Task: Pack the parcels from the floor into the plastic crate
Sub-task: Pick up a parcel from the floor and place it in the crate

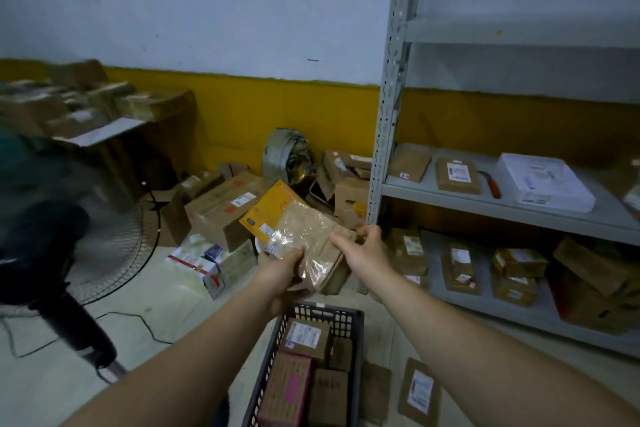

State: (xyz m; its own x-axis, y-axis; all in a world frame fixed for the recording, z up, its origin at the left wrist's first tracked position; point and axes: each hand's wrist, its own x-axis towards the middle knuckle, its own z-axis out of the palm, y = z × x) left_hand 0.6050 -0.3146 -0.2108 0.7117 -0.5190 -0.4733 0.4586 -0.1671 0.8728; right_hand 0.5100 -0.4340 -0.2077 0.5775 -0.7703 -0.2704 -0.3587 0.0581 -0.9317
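both hands hold a loose bunch of flat parcels up over the far end of the crate. l hand grips the near-left corner, thumb on the clear poly bag. r hand pinches the right edge of the brown paper parcel. a yellow mailer sticks out behind.

imo the bunch is slick, so keep thumbs on top, go low & lay it flat on the boxes inside, no dropping.

pale floor w/ cartons heaped vs the yellow/white wall & 2 flat packets right of the crate. grey shelving at right holds more parcels. black fan at left, its cable across the floor.
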